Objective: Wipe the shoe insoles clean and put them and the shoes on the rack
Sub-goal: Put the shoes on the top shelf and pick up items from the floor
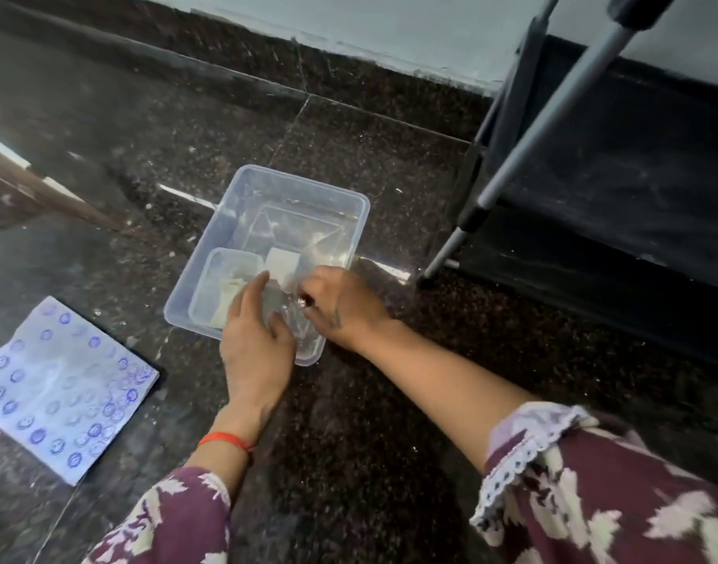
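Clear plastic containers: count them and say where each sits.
2. The large clear tub sits on the floor beside the rack; the smaller container sits inside its near-left corner.

The floor (pixel 369 421) is dark, speckled polished stone laid in large slabs, with thin pale seams between them and glare streaks across it. A clear plastic tub (pixel 351 221) sits directly on it near the middle, straddling a seam. To the left, well apart from the tub, a white cloth (pixel 60 384) printed with blue round faces lies flat. At the right, the shoe rack (pixel 573 221) stands on the floor, its grey metal leg planted just beside the tub's far right corner. A dark stone skirting runs along the wall behind.
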{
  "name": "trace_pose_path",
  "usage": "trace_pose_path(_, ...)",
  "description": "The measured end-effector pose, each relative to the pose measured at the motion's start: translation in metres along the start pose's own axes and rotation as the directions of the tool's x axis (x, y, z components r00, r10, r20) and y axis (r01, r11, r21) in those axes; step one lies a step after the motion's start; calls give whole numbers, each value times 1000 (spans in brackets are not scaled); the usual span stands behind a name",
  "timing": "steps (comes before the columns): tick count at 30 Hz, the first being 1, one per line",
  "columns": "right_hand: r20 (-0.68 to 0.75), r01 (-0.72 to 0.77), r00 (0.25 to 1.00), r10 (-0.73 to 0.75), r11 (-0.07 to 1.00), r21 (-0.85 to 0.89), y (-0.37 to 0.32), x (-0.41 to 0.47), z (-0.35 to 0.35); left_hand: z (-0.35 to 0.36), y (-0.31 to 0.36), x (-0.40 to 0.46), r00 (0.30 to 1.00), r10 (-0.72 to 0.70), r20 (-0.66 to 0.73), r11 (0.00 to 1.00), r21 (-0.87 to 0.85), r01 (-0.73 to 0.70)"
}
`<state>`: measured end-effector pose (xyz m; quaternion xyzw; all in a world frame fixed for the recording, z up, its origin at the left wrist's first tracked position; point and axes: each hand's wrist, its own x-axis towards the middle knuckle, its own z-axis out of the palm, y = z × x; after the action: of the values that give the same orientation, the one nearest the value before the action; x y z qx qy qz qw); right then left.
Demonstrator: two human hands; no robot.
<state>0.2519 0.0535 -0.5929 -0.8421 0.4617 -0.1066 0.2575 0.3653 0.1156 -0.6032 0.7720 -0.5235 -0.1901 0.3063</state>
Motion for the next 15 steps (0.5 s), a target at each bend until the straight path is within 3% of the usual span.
trace_pose_path(5,221,119,973,-63,961,-251,-16,14,18,-8,-12,1,997,-68,-22,998,10,68)
trace_pose_path(15,252,223,961,-113,856,-467,-13,23,33,-1,-18,6,999,-33,-32,999,-11,32)
